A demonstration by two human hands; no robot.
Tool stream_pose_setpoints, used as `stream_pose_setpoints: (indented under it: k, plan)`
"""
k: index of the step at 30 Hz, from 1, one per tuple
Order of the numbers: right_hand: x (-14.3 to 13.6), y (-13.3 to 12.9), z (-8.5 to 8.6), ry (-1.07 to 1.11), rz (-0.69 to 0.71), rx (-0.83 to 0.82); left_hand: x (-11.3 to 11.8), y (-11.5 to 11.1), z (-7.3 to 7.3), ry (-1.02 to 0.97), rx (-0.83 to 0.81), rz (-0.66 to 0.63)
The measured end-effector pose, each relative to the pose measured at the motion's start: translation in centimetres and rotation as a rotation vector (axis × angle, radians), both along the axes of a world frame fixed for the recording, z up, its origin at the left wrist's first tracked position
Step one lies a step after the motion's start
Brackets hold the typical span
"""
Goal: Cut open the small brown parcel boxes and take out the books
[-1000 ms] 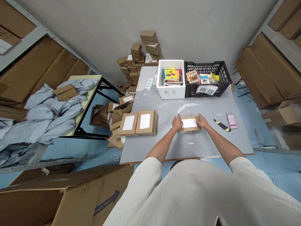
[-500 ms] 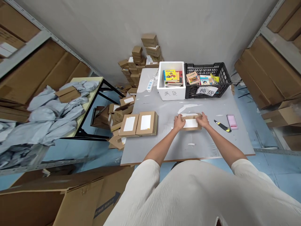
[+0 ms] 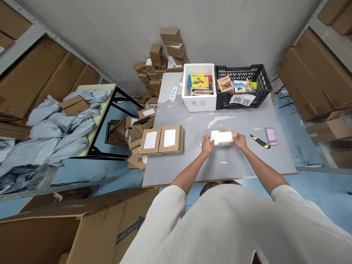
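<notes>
A small cardboard box (image 3: 223, 137) with a white label lies on the grey table (image 3: 192, 165), held between my two hands. My left hand (image 3: 208, 144) grips its left end, fingers closed. At the right end, my right hand (image 3: 239, 141) has its fingers closed on the box. To the right of that hand lie a black and yellow utility knife (image 3: 260, 141) and a pink item (image 3: 271, 136). Labelled cardboard boxes (image 3: 170, 138) sit side by side on the table's left part.
Behind are a white bin (image 3: 200, 103) and a black crate (image 3: 243, 101), both holding books. A power strip (image 3: 173, 94) lies near the back left. Grey parcels (image 3: 63, 126) cover a side table; a large open carton (image 3: 99, 227) stands at lower left.
The box between my hands has tipped, so its label and top now show differently. My left hand has moved slightly down its left end. The view has shifted a little.
</notes>
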State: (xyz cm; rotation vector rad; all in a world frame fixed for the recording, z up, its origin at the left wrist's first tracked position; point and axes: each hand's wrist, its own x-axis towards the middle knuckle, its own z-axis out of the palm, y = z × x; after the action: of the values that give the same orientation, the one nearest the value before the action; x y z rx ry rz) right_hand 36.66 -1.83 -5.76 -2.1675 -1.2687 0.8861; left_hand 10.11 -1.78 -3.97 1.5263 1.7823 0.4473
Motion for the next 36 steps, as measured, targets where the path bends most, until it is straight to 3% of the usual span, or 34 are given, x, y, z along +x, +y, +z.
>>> stream_pose_setpoints:
  k: [8, 14, 18, 22, 24, 29, 33, 36]
  plan:
    - [-0.4, 0.3, 1.5, -0.063, 0.058, -0.07, 0.2, 0.6, 0.1, -0.025, -0.013, -0.008]
    - [-0.2, 1.3, 4.4, -0.12, 0.038, 0.136, 1.0, 2.3, 0.5, -0.13, -0.034, -0.071]
    - [-1.6, 1.7, 6.3, -0.094, 0.174, 0.298, 3.4, 3.8, 2.0, -0.073, -0.021, -0.072]
    - [-4.2, 1.8, 6.7, 0.089, 0.339, 0.394, 4.7, 4.7, 4.1, -0.104, 0.17, -0.098]
    - [-5.1, 1.7, 6.4, 0.092, 0.349, 0.381, 4.0, 4.9, 4.8, -0.096, 0.223, -0.081]
    - [-6.0, 1.7, 5.1, 0.036, 0.16, 0.164, -0.4, 4.8, 5.1, -0.015, 0.244, -0.024]
    - [-7.5, 1.8, 5.0, 0.234, 0.245, 0.104, -2.9, 4.4, 4.6, 0.022, 0.236, -0.029]
    - [-8.3, 1.8, 5.5, 0.291, 0.286, 0.162, -2.9, 4.2, 4.4, 0.003, 0.263, -0.047]
